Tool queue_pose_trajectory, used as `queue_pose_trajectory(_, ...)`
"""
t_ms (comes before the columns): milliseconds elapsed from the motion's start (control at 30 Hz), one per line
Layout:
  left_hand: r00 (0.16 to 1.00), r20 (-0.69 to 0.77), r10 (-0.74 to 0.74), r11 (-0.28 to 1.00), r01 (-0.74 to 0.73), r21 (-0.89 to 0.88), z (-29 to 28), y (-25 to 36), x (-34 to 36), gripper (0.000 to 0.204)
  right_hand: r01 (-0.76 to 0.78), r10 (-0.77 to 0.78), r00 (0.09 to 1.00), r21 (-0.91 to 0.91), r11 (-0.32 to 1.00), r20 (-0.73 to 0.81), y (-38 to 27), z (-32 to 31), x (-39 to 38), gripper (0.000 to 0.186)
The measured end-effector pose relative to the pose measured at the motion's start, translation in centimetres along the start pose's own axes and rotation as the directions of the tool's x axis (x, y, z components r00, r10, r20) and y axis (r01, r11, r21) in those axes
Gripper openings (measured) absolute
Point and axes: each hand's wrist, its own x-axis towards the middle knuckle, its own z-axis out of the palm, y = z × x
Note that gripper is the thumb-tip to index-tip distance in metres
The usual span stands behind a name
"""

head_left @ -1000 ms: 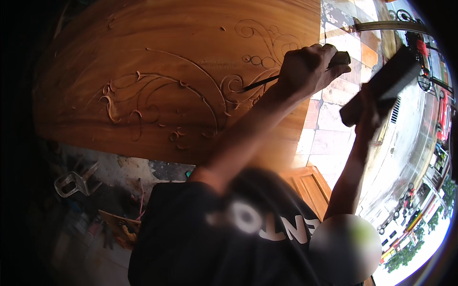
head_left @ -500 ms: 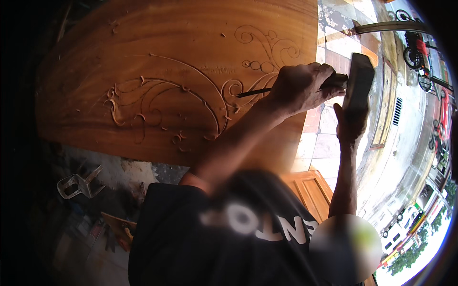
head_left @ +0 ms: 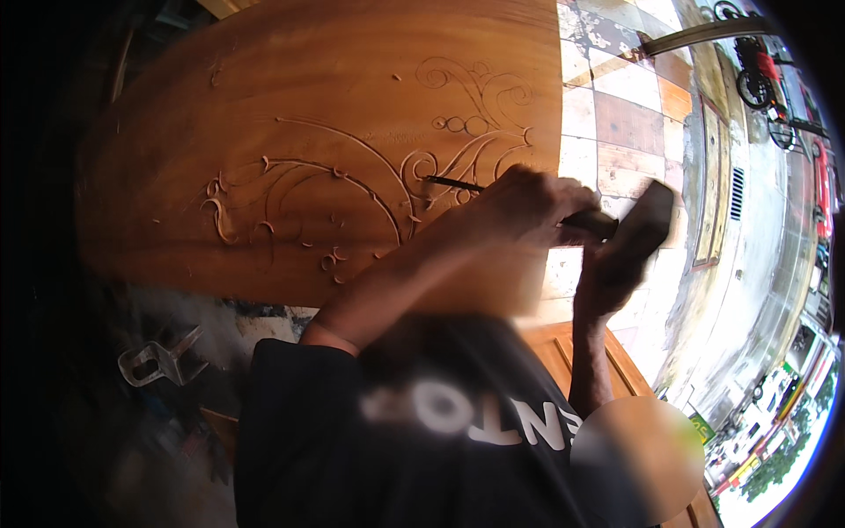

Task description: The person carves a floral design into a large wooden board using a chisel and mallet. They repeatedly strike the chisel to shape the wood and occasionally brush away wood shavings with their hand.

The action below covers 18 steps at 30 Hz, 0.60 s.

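Note:
A broad brown wooden board (head_left: 352, 70) lies in front of me, with carved scrolls, curling leaf lines and small rings cut and drawn on it. My left hand (head_left: 521, 207) is closed around a wood chisel (head_left: 455, 184). The dark blade's tip rests by a carved spiral, and the handle points right, toward me. In my right hand (head_left: 607, 280) is a dark, blocky mallet (head_left: 647, 218), close against the chisel's handle end. Whether the two touch, I cannot tell. Motion smears both hands slightly.
Small curled wood shavings (head_left: 333, 260) lie on the board. Beyond its right edge is a patched tile floor (head_left: 629, 123). A panelled wooden piece (head_left: 550, 343) is near my right arm. A pale plastic stool (head_left: 163, 359) stands at lower left. Motorcycles (head_left: 755, 79) are at far right.
My right hand has brought the mallet left and nearer to me, to the chisel's handle end. My left hand has swung the handle toward me, while the tip stays near the same spiral. The view shifted slightly.

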Motion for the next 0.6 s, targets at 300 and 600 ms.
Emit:
queue_pose_trajectory(300,0.894,0.324,0.308,0.935,-0.221,-0.277,-4.6,3.9,-4.5,0.038,0.289,-0.286,0.941,-0.009,0.957,-0.181,-1.8,-1.6,-7.6,0.044)
queue_pose_trajectory(600,0.921,0.212,-0.326,0.898,0.232,0.373,-6.4,2.6,-12.5,0.061,-0.571,0.645,0.756,0.589,0.571,0.108,3.9,-3.2,-15.1,0.065)
